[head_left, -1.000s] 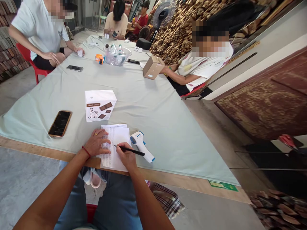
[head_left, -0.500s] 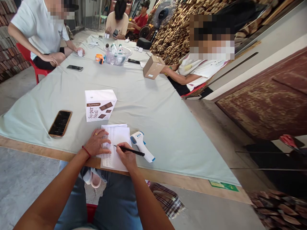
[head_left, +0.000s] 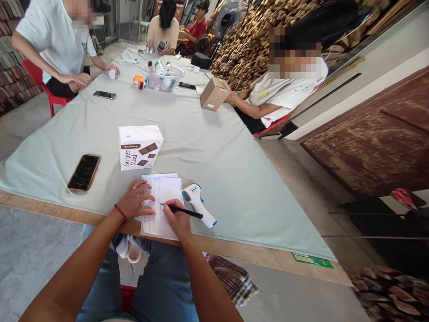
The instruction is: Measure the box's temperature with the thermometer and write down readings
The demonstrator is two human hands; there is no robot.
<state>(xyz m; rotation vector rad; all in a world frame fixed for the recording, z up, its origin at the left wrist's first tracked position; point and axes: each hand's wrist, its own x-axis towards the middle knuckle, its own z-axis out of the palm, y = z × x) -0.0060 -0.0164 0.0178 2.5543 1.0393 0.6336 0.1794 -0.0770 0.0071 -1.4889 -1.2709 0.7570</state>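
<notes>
White paper sheets (head_left: 167, 188) lie at the near edge of the table, with rows of small writing down their left part. My left hand (head_left: 136, 201) rests on the left side of the paper, fingers spread. A black pen (head_left: 186, 211) is gripped in my right hand (head_left: 179, 220), its tip at the paper near the written rows. Just right of that hand lies a white and blue infrared thermometer (head_left: 199, 203). Beyond the paper stands a white Super Meal box (head_left: 139, 150). To the left is a phone (head_left: 84, 173) in a brown case.
The cloth-covered table (head_left: 234, 179) stretches away from me. Farther back are a clear plastic basin (head_left: 164, 82) with bottles, an orange tape roll (head_left: 138, 81) and another phone (head_left: 104, 95). At right a person holds a cardboard box (head_left: 214, 94); other people sit around.
The pen and my right hand have shifted very slightly to the right. My left hand stays put on the paper. The person at right has raised their head and shoulders a little.
</notes>
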